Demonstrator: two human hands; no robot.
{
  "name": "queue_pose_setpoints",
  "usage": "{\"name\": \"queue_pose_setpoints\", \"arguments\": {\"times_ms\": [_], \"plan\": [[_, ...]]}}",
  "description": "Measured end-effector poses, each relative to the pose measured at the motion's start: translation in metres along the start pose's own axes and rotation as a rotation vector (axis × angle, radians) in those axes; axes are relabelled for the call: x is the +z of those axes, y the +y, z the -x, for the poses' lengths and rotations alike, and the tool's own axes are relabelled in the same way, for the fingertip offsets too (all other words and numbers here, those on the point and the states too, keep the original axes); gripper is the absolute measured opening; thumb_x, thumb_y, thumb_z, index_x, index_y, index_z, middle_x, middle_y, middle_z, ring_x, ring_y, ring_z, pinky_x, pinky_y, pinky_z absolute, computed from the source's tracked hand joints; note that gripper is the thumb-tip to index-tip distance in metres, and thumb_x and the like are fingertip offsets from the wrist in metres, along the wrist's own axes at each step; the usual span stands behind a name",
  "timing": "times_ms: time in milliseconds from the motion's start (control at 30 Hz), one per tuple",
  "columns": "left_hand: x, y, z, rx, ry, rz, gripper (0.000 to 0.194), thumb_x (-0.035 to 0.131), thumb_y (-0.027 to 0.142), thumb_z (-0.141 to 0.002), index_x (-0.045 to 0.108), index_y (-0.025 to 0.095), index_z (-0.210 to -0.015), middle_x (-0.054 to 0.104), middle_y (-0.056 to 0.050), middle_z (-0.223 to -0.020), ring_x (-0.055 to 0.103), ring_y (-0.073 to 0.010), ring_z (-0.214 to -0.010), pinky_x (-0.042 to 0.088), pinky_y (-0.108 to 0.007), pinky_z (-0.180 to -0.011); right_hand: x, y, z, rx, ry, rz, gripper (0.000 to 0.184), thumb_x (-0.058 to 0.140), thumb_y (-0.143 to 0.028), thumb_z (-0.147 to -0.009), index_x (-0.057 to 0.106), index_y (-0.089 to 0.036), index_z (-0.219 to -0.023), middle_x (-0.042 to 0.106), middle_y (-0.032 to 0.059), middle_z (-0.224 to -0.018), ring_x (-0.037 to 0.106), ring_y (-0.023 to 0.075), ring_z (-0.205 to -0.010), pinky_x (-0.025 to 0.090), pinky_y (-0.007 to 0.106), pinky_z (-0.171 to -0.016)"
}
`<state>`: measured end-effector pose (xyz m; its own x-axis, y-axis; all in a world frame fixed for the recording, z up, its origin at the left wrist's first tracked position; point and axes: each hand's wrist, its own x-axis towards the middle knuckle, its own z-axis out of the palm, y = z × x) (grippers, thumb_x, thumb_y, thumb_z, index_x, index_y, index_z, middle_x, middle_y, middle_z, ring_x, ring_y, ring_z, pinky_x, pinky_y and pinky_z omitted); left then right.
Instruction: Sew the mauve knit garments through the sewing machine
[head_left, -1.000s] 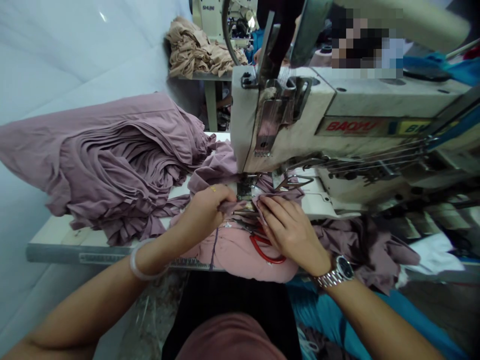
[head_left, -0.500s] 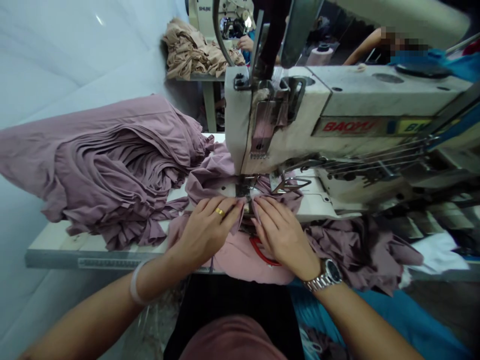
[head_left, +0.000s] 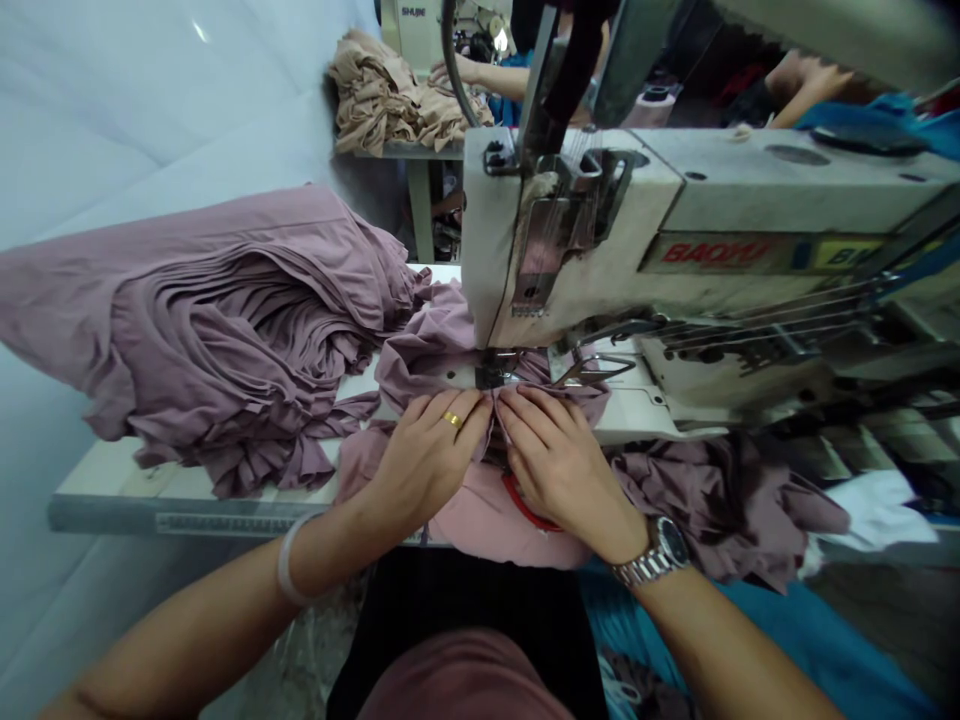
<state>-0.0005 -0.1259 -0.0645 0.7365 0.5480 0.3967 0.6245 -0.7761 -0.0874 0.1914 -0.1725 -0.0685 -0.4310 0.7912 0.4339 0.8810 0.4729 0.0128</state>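
My left hand (head_left: 427,458) and my right hand (head_left: 555,470) meet just in front of the presser foot (head_left: 491,373) of a cream BAOYU industrial sewing machine (head_left: 600,235). Their fingertips pinch a fold of mauve knit fabric (head_left: 486,430) between them. A pile of the same pleated mauve fabric (head_left: 225,320) lies to the left on the table. Pink fabric (head_left: 480,530) lies under my wrists. Red-handled scissors (head_left: 525,503) show between my hands, partly hidden by my right hand and the cloth.
A white sewing table edge (head_left: 187,515) runs in front. More crumpled mauve fabric (head_left: 712,510) lies at right. Behind stand a tan fabric heap (head_left: 397,90) and another sewing machine (head_left: 442,30), where a co-worker's arm (head_left: 480,75) shows. Blue cloth (head_left: 787,640) lies at lower right.
My two hands have come closer together at the fold, and my left hand has turned flatter since the oldest frame. The view has shifted slightly. A co-worker's arm now shows behind the machine.
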Motion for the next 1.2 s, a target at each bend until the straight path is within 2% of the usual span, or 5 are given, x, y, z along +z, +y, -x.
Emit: {"name": "queue_pose_setpoints", "arguments": {"times_ms": [100, 333, 600, 967, 1200], "plan": [[0.000, -0.001, -0.002, -0.012, -0.014, 0.012, 0.036, 0.043, 0.015, -0.095, 0.057, 0.012, -0.128, 0.060, -0.012, -0.128, 0.055, -0.0259, -0.112, 0.044, -0.039, -0.088, -0.002, 0.002, -0.003, -0.008, -0.020, 0.005, 0.040, 0.047, -0.019, -0.092, 0.056, -0.006, -0.129, 0.056, 0.0129, -0.135, 0.048, 0.0287, -0.121, 0.046, 0.047, -0.096], [0.000, -0.003, -0.004, 0.006, -0.019, 0.036, 0.039, 0.041, 0.014, -0.096, 0.054, 0.010, -0.132, 0.060, -0.012, -0.128, 0.055, -0.0255, -0.111, 0.045, -0.039, -0.088, -0.007, 0.004, -0.006, -0.031, -0.049, 0.025, 0.037, 0.046, -0.020, -0.094, 0.058, -0.007, -0.126, 0.058, 0.0124, -0.133, 0.050, 0.0277, -0.120, 0.046, 0.045, -0.094], [-0.003, -0.008, -0.003, 0.035, -0.045, 0.069, 0.040, 0.043, 0.012, -0.094, 0.055, 0.012, -0.133, 0.059, -0.011, -0.129, 0.054, -0.0256, -0.113, 0.044, -0.039, -0.089, -0.004, 0.008, -0.002, -0.033, -0.027, 0.005, 0.038, 0.046, -0.021, -0.095, 0.057, -0.008, -0.129, 0.057, 0.0132, -0.134, 0.050, 0.0275, -0.122, 0.046, 0.044, -0.096], [-0.006, -0.006, -0.011, -0.008, -0.113, 0.039, 0.039, 0.046, 0.015, -0.094, 0.054, 0.011, -0.132, 0.058, -0.013, -0.131, 0.055, -0.0277, -0.114, 0.046, -0.042, -0.090, 0.000, 0.007, -0.007, 0.008, -0.021, 0.042, 0.040, 0.043, -0.027, -0.098, 0.056, -0.009, -0.131, 0.056, 0.0093, -0.136, 0.052, 0.0259, -0.120, 0.044, 0.042, -0.097], [-0.002, -0.008, -0.012, -0.006, -0.056, 0.021, 0.033, 0.048, 0.018, -0.095, 0.058, 0.010, -0.126, 0.060, -0.015, -0.128, 0.057, -0.0274, -0.112, 0.048, -0.042, -0.091, 0.005, 0.010, -0.011, 0.026, -0.015, 0.034, 0.039, 0.045, -0.026, -0.096, 0.055, -0.009, -0.131, 0.057, 0.0117, -0.134, 0.051, 0.0267, -0.119, 0.043, 0.044, -0.095]]}}
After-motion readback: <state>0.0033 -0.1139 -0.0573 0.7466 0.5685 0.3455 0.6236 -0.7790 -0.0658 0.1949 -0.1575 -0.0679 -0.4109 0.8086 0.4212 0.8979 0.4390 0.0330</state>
